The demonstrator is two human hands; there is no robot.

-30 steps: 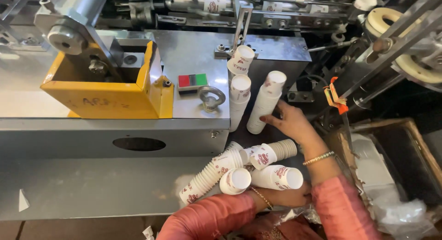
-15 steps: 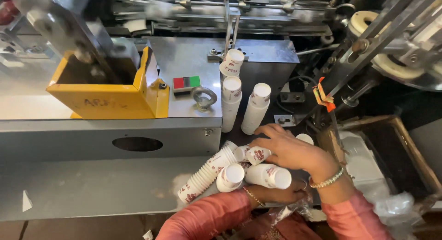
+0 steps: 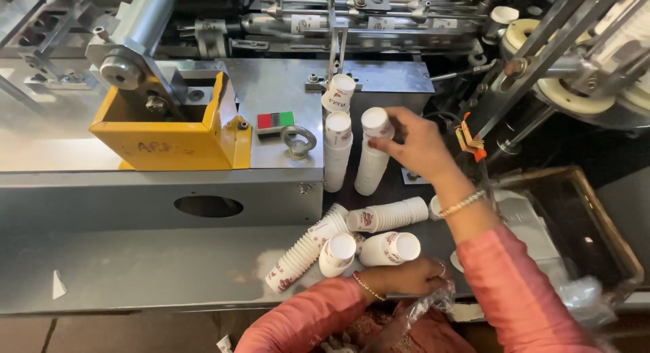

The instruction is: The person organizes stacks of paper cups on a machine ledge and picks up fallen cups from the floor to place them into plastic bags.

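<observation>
Reaching up: right hand (image 3: 416, 146) has left the pile where it lay half a second ago and now pinches the top of an upright cup stack (image 3: 372, 157), fingers closed on its rim. Left hand (image 3: 406, 275) stays low, curled around a lying stack (image 3: 389, 248). More stacks (image 3: 301, 255) lie on the surface beside it. Judgement: gathering goes on, stack by stack.

Even, bright light is falling from above; glare is washing the steel left of the yellow box (image 3: 169, 133). Far right of it, frame edges are blurring and bending.
</observation>
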